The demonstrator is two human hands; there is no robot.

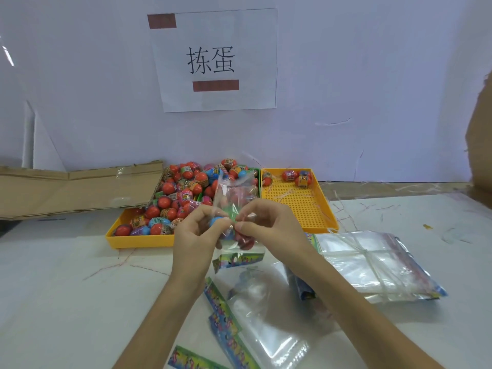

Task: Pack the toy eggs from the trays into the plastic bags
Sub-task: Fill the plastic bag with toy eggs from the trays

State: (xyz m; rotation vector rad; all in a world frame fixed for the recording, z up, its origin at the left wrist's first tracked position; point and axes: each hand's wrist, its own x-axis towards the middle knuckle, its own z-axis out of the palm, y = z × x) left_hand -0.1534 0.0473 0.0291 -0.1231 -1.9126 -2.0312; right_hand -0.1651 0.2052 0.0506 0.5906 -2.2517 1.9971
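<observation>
My left hand (195,237) and my right hand (269,225) both pinch a clear plastic bag (234,193) held upright over the table's middle. Red and blue toy eggs (241,237) show through the bag between my fingers. Its printed header card (238,259) hangs below my hands. Behind, a yellow tray (138,239) is heaped with red, blue and pink toy eggs (186,190). A second yellow tray (298,206) to the right holds three eggs (298,177) at its far end.
Several empty bags with printed headers (255,315) lie in front of me. A tied bundle of clear bags (372,265) lies at the right. Flattened cardboard (74,190) sits at the left, more cardboard (479,145) at the right edge. A paper sign (213,59) hangs on the back wall.
</observation>
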